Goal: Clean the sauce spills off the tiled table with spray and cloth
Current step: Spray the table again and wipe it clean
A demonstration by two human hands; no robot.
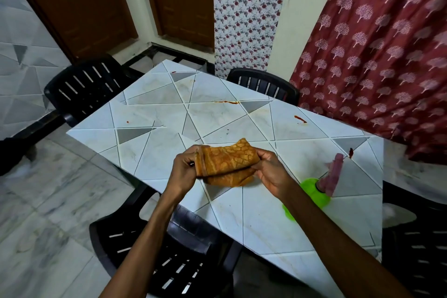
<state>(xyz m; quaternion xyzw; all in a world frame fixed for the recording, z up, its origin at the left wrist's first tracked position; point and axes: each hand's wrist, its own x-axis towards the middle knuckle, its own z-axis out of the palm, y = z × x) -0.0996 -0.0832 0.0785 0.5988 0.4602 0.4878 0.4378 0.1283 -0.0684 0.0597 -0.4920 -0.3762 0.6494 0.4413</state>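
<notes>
Both hands hold a folded orange patterned cloth (226, 163) just above the near part of the tiled table (254, 220). My left hand (183, 172) grips its left end, my right hand (271, 172) grips its right end. A green spray bottle (314, 192) with a pink trigger head stands on the table to the right of my right hand. Red sauce spills lie on the tiles: a streak (227, 102) at the middle far side, a smear (300, 119) at the right, a small drop (127, 121) at the left, a spot (351, 152) beside the bottle.
Black plastic chairs stand around the table: one at the far left (84, 87), one at the far side (263, 84), one right below my arms (174, 249), one at the right (416, 237). A red patterned curtain (377, 55) hangs close to the table's right edge.
</notes>
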